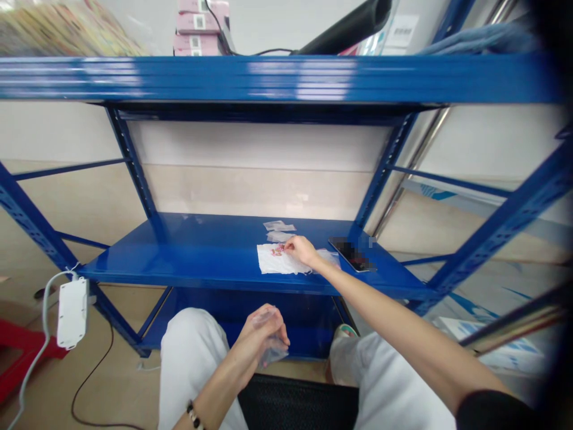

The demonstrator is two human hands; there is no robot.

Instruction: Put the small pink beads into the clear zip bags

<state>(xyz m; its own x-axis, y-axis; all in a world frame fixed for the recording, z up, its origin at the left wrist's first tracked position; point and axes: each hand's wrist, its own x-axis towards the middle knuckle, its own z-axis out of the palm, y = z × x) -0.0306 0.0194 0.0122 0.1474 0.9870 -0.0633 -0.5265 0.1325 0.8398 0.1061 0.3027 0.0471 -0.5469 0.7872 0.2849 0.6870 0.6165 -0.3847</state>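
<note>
My left hand (265, 334), below the shelf edge and between my knees, is closed on a small clear plastic bag (274, 351). A little pink shows near the bag's bottom. My right hand (302, 248) reaches over the blue shelf, its fingers pinched together at a small pile of pink and reddish bits (277, 249). These bits lie on a white sheet of paper or tissue (270, 264); they are too small to name. Behind the sheet lie several flat clear bags (278, 226). Another clear plastic piece (330, 257) is partly hidden by my right wrist.
A phone (352, 255) lies on the blue shelf (201, 251), right of my hand. The upper shelf beam (188, 77) crosses above, with pink boxes (202, 24) and a black tube (344, 27). A white power strip (73, 312) hangs at the left post.
</note>
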